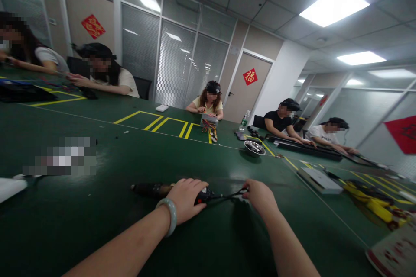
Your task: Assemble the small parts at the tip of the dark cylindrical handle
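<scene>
While the left hand (186, 199) lies over the rear part of a black tool (147, 189), its fingers are clamped around the casing from above, thumb on the near side. From where I stand, the tool rests on its side on the green tabletop (130, 242), right before the wearer, its narrow tip pointing left. A pale bangle (172, 218) circles the left wrist. Off the tool's other end runs a black cord (224, 196), and the right hand (261, 199) has it pinched, fingers together on it; their exact placing is partly hidden from me.

Farther over, a metal bowl (255, 148) with dark things inside sits beyond the right hand, and a flat pale box (320, 180) lies to its right, near a yellow-and-black bundle (370, 203). Straight across, a person (209, 101) in a light top bends over a grey box (209, 120) with coloured wires (211, 129) trailing out. A clear bottle (244, 120) stands upright behind the bowl.
</scene>
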Action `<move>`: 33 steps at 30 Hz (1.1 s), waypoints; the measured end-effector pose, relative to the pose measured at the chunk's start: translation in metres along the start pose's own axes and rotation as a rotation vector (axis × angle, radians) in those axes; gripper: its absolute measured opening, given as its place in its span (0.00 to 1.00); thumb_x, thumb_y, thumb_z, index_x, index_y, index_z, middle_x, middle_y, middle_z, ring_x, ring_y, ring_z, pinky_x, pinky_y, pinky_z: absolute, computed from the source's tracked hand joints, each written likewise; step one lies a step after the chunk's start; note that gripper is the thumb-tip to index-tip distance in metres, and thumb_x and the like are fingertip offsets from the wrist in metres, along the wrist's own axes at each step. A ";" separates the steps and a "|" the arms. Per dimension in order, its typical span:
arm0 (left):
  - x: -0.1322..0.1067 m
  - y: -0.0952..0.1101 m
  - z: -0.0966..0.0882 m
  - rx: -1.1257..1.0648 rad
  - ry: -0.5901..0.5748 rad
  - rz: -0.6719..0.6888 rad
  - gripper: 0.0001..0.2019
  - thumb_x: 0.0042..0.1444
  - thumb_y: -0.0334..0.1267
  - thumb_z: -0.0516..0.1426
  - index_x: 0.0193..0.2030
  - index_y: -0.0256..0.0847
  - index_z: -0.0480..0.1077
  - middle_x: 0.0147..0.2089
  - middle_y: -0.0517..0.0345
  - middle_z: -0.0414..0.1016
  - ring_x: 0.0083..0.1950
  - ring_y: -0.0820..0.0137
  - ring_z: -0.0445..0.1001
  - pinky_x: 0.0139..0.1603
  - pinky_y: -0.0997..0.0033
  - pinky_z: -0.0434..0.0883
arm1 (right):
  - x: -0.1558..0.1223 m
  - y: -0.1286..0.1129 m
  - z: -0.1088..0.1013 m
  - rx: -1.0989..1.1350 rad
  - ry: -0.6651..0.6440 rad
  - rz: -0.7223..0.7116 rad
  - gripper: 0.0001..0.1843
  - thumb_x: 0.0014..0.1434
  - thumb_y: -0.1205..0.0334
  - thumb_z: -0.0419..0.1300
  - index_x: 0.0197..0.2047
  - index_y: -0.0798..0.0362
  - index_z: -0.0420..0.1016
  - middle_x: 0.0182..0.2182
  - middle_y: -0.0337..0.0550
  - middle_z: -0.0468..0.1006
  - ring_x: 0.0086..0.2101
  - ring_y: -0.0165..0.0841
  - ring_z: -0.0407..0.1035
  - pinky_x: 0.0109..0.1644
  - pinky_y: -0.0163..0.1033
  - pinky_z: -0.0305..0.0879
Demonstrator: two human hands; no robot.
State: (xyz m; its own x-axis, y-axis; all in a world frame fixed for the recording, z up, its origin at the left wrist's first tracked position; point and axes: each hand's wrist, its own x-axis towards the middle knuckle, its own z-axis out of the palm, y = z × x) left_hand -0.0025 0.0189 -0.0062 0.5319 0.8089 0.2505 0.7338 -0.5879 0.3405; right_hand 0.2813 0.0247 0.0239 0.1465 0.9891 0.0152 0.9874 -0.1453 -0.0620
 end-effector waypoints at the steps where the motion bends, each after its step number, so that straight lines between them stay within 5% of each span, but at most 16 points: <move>1: 0.000 0.000 0.000 0.000 -0.005 -0.008 0.26 0.54 0.52 0.56 0.59 0.49 0.63 0.56 0.55 0.69 0.56 0.58 0.66 0.58 0.54 0.59 | 0.003 -0.002 0.004 0.014 0.041 -0.006 0.12 0.51 0.62 0.62 0.41 0.44 0.76 0.38 0.40 0.79 0.40 0.36 0.71 0.36 0.34 0.58; 9: -0.001 0.001 -0.004 -0.005 0.005 -0.009 0.22 0.51 0.46 0.57 0.54 0.49 0.65 0.52 0.57 0.71 0.52 0.60 0.68 0.56 0.56 0.62 | 0.002 -0.009 0.010 0.085 0.103 -0.156 0.11 0.56 0.62 0.58 0.43 0.45 0.75 0.40 0.39 0.78 0.41 0.34 0.70 0.41 0.35 0.59; 17: -0.002 -0.002 -0.012 0.007 -0.013 -0.037 0.28 0.51 0.62 0.54 0.52 0.48 0.67 0.49 0.55 0.72 0.49 0.58 0.69 0.52 0.54 0.64 | -0.015 -0.024 -0.003 0.111 -0.092 -0.260 0.11 0.56 0.52 0.59 0.37 0.48 0.78 0.35 0.41 0.79 0.35 0.34 0.72 0.36 0.35 0.58; 22: -0.001 -0.001 -0.009 0.033 0.015 -0.023 0.26 0.53 0.61 0.52 0.54 0.49 0.67 0.49 0.55 0.72 0.50 0.59 0.69 0.53 0.54 0.62 | -0.031 -0.018 -0.013 0.146 -0.141 -0.285 0.14 0.50 0.53 0.64 0.40 0.46 0.77 0.36 0.39 0.79 0.35 0.35 0.71 0.35 0.35 0.59; 33: 0.000 -0.005 -0.002 0.052 0.009 0.010 0.26 0.55 0.59 0.52 0.56 0.50 0.65 0.51 0.56 0.71 0.51 0.59 0.68 0.54 0.56 0.61 | -0.035 -0.015 -0.025 0.127 -0.251 -0.264 0.07 0.51 0.56 0.63 0.33 0.49 0.79 0.34 0.42 0.80 0.34 0.35 0.72 0.35 0.36 0.58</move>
State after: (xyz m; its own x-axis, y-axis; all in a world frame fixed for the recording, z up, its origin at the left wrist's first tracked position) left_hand -0.0074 0.0218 -0.0061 0.5360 0.8026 0.2617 0.7492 -0.5951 0.2907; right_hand 0.2626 -0.0080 0.0489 -0.1465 0.9694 -0.1971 0.9718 0.1038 -0.2119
